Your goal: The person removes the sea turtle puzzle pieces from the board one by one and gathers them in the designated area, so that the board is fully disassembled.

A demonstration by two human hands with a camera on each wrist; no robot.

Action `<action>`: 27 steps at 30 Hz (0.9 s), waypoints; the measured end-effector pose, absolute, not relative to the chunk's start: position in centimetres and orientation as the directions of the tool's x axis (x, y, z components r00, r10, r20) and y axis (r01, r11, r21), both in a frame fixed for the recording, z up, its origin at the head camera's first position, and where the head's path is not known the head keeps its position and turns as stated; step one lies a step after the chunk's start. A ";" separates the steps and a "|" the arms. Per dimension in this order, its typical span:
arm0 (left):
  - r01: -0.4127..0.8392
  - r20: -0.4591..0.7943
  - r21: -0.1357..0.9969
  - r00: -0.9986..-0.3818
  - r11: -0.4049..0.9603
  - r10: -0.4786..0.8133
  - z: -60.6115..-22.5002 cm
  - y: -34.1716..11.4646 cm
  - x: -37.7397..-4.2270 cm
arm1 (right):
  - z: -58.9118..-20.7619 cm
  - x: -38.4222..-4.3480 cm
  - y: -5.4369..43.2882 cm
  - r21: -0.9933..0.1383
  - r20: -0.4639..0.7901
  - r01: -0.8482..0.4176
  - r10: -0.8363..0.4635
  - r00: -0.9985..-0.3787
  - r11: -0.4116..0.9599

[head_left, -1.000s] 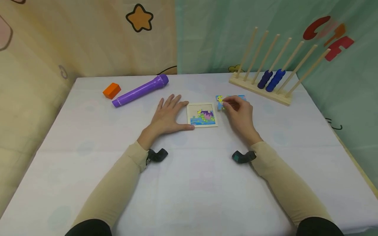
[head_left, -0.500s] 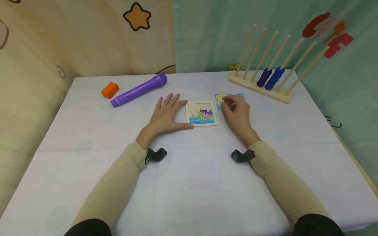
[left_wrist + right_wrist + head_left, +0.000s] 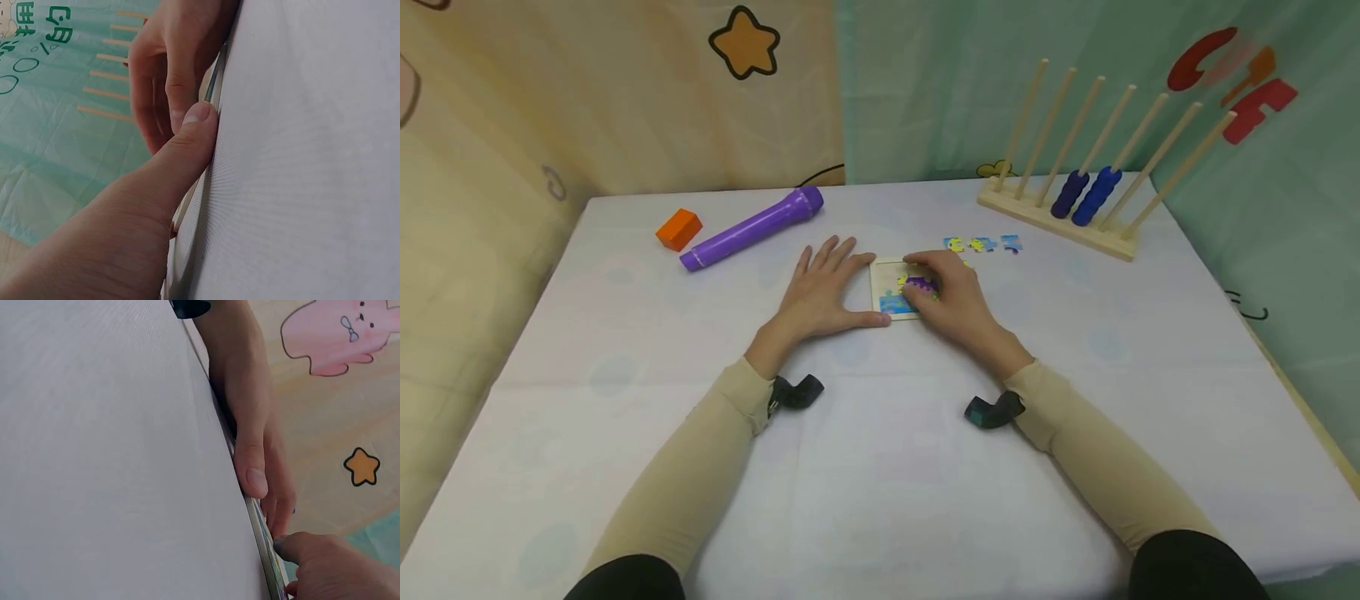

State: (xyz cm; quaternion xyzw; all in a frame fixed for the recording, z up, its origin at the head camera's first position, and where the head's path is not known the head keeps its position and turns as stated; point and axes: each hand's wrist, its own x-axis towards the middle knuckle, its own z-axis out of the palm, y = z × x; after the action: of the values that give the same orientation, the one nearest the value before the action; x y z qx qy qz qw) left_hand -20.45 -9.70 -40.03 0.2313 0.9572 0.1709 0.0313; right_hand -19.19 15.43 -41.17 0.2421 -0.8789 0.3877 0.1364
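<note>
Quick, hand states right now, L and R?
Left hand: open, fingers spread, thumb and index finger against the puzzle frame.
Right hand: at the puzzle frame, fingers bent; can't tell whether it's holding anything.

From here I make out a red C-like letter (image 3: 1182, 70) and green Chinese characters (image 3: 60, 25), illegible to me, on the green curtain (image 3: 925, 100).

The white-covered worktop (image 3: 880, 475) carries, at its far left, an orange block (image 3: 678, 229) and, just beside it, a slanted purple microphone (image 3: 752, 228). A puzzle frame (image 3: 887, 278) lies flat beyond the middle, loose pieces (image 3: 982, 244) past its far right corner; a wooden rack (image 3: 1048, 218) stands at far right.
</note>
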 end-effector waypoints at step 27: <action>0.427 -0.002 0.333 -0.892 0.841 0.453 -39.8 -9.6 -20.5 | -40.9 -19.7 14.8 -0.665 0.350 -0.506 -0.370 -0.861 0.548</action>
State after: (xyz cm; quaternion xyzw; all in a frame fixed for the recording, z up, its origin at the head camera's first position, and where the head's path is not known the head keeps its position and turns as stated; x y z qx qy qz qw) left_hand -20.53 -9.61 -39.80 0.2294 0.9585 0.1641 0.0402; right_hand -19.67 14.79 -40.88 0.2502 -0.8758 0.4040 0.0845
